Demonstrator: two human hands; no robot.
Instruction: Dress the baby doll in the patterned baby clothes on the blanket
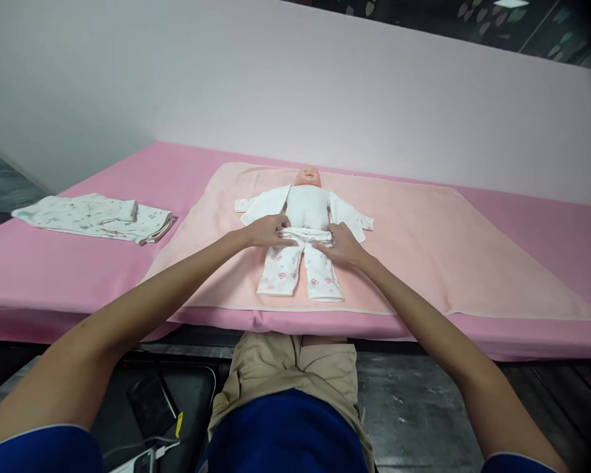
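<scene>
A baby doll lies on its back on a peach blanket, its head toward the wall. It wears a white top whose long sleeves spread out to both sides. White baby pants with small red prints cover its legs, the waistband at the doll's middle. My left hand pinches the waistband at its left side. At the right side of the same waistband, my right hand grips the cloth between thumb and fingers. The doll's hands and feet are not visible.
Folded white printed baby clothes lie left of the blanket on the pink-covered table. A pale wall stands behind. Below the table at left, a black seat holds a dark flat device and a cable.
</scene>
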